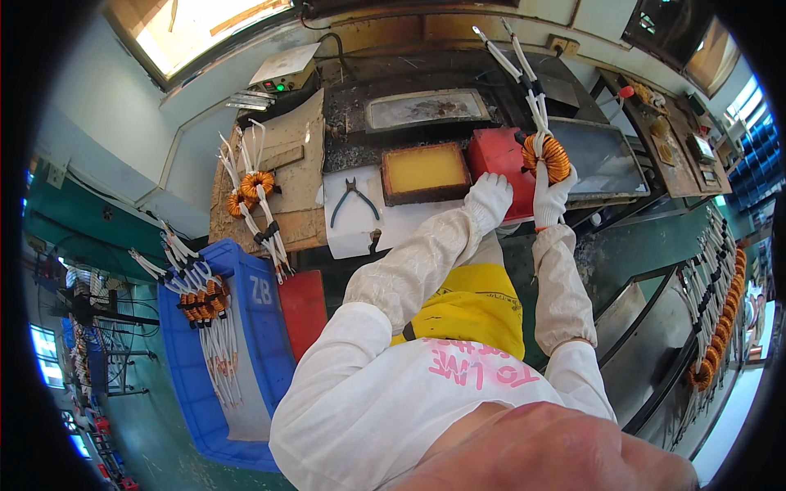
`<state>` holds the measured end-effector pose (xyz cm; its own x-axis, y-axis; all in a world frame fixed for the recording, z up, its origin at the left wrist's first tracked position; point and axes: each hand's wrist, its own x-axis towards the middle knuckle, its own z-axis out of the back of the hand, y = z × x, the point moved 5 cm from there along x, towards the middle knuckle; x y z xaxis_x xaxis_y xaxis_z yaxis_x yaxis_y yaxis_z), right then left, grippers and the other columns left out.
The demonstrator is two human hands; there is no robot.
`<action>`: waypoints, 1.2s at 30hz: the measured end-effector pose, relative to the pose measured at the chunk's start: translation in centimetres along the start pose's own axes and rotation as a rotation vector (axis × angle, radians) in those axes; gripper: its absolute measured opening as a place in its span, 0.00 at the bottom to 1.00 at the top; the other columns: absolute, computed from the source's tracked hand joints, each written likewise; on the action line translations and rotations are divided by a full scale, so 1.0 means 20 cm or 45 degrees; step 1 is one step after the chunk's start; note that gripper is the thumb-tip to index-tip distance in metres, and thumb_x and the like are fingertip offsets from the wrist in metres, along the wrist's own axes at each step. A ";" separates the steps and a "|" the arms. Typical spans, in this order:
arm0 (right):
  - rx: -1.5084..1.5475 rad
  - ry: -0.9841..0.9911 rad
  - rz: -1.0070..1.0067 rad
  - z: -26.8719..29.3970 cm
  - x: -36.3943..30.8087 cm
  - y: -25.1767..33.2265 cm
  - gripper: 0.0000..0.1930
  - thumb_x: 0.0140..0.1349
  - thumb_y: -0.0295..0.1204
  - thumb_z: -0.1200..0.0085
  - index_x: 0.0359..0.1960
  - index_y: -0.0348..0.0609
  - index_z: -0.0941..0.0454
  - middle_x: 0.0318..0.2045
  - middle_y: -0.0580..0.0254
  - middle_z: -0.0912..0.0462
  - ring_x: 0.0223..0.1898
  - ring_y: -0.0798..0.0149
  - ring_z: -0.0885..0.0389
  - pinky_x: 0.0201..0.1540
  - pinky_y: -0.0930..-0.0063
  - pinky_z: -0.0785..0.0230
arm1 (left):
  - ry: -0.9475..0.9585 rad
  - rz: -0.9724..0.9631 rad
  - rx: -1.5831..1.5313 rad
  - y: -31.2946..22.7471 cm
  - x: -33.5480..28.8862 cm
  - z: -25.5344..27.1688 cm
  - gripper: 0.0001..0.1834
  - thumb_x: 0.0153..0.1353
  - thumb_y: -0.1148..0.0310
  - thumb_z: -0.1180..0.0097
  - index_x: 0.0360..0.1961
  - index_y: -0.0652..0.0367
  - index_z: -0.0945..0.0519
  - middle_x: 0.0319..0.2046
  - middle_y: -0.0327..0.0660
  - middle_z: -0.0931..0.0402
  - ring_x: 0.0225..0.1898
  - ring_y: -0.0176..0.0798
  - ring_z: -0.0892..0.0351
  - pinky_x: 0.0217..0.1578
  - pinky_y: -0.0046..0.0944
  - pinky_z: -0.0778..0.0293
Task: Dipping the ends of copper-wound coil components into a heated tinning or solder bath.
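the right hand (553,190) gripped a copper coil (547,157) at 1 o'clock; the left hand (489,196) lay fingers-curled on the red box (494,153) edge, holding nothing.

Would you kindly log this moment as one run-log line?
right hand: holds coil, leads up | left hand: on red box | beside: yellow tray, pliers

A blue plastic crate (262,327) stands at the lower left and bears pale marking on its side wall. At the upper left of the surface (352,233), a small grey control box (282,74) shows green lit indicators under a white sheet. A red box (497,159) sits near the middle.
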<state>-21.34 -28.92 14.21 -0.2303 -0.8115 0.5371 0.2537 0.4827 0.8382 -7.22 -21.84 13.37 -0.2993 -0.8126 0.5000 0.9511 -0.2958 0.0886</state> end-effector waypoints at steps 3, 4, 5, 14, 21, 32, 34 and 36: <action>0.026 -0.010 0.005 0.00 -0.01 0.02 0.29 0.66 0.34 0.37 0.61 0.35 0.40 0.49 0.52 0.22 0.47 0.63 0.21 0.55 0.69 0.29 | 0.018 -0.032 0.033 0.00 -0.01 0.00 0.14 0.56 0.67 0.49 0.40 0.61 0.19 0.39 0.44 0.21 0.44 0.44 0.22 0.48 0.41 0.27; 0.014 -0.015 -0.001 0.00 -0.01 0.02 0.29 0.65 0.34 0.37 0.60 0.35 0.39 0.49 0.53 0.22 0.47 0.63 0.21 0.55 0.69 0.29 | 0.007 -0.029 0.042 0.00 -0.01 0.00 0.14 0.56 0.67 0.49 0.40 0.61 0.19 0.39 0.44 0.21 0.44 0.44 0.22 0.48 0.41 0.27; 0.037 -0.024 -0.020 0.01 -0.02 0.03 0.29 0.65 0.35 0.36 0.60 0.35 0.38 0.48 0.53 0.22 0.47 0.63 0.21 0.55 0.69 0.29 | 0.057 -0.027 0.033 0.00 -0.01 -0.01 0.14 0.56 0.67 0.49 0.40 0.61 0.19 0.39 0.43 0.21 0.44 0.44 0.22 0.47 0.41 0.27; 0.062 -0.046 -0.008 0.01 -0.02 -0.01 0.28 0.65 0.32 0.37 0.60 0.36 0.38 0.49 0.54 0.23 0.48 0.63 0.21 0.55 0.70 0.29 | 0.067 -0.008 0.050 -0.03 -0.01 0.00 0.14 0.56 0.67 0.49 0.41 0.61 0.18 0.39 0.44 0.20 0.43 0.45 0.22 0.47 0.42 0.27; -0.079 -0.090 -0.005 -0.03 0.00 0.04 0.29 0.65 0.34 0.36 0.60 0.36 0.38 0.51 0.53 0.24 0.49 0.62 0.22 0.55 0.69 0.30 | 0.045 0.042 -0.030 0.00 -0.01 -0.02 0.16 0.56 0.67 0.49 0.43 0.63 0.18 0.43 0.47 0.20 0.47 0.47 0.22 0.50 0.43 0.27; -0.233 -0.159 -0.099 0.02 -0.04 -0.02 0.32 0.63 0.34 0.34 0.63 0.35 0.39 0.53 0.52 0.23 0.52 0.61 0.23 0.58 0.69 0.31 | 0.151 -0.011 0.046 -0.04 -0.02 -0.17 0.20 0.56 0.67 0.47 0.48 0.67 0.19 0.46 0.51 0.21 0.50 0.51 0.23 0.56 0.49 0.31; -0.185 -0.188 -0.098 0.06 -0.04 -0.02 0.33 0.63 0.34 0.34 0.64 0.35 0.39 0.53 0.52 0.23 0.53 0.61 0.23 0.59 0.70 0.31 | 0.168 -0.016 0.114 -0.06 -0.02 -0.17 0.20 0.56 0.71 0.48 0.50 0.65 0.26 0.53 0.47 0.24 0.56 0.46 0.27 0.59 0.42 0.32; -0.122 -0.115 -0.118 -0.06 -0.06 0.04 0.34 0.64 0.34 0.35 0.65 0.36 0.40 0.54 0.52 0.23 0.53 0.61 0.23 0.59 0.69 0.31 | 0.173 0.056 0.480 -0.03 -0.15 -0.54 0.20 0.57 0.70 0.49 0.51 0.64 0.26 0.54 0.48 0.25 0.57 0.47 0.28 0.61 0.43 0.34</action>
<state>-19.68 -27.92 14.07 -0.3393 -0.8162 0.4677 0.3147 0.3701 0.8741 -7.71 -24.76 2.49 -0.2410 -0.8870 0.3939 0.9168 -0.0748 0.3924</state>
